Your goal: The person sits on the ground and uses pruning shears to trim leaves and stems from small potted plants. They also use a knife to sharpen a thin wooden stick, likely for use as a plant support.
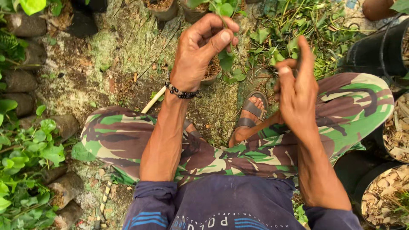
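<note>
My left hand [200, 49] is raised in front of me, thumb and fingers pinched on the thin green stem of a leafy seedling [223, 10] that reaches up past the top edge. A black bead bracelet [181, 91] circles that wrist. My right hand [296, 87] hovers to the right at about the same height, fingers loosely apart and pointing up; nothing shows in it. Both forearms rest over my knees in camouflage trousers [230, 149], and a sandalled foot [251, 113] shows between them.
Small soil-filled seedling bags [25, 25] line the left side among green leaves [38, 145]. Black pots of dry wood chips [394, 187] stand at the right. A pile of cut green vines [294, 30] lies ahead on mossy ground. A pale stick [153, 100] lies by my knee.
</note>
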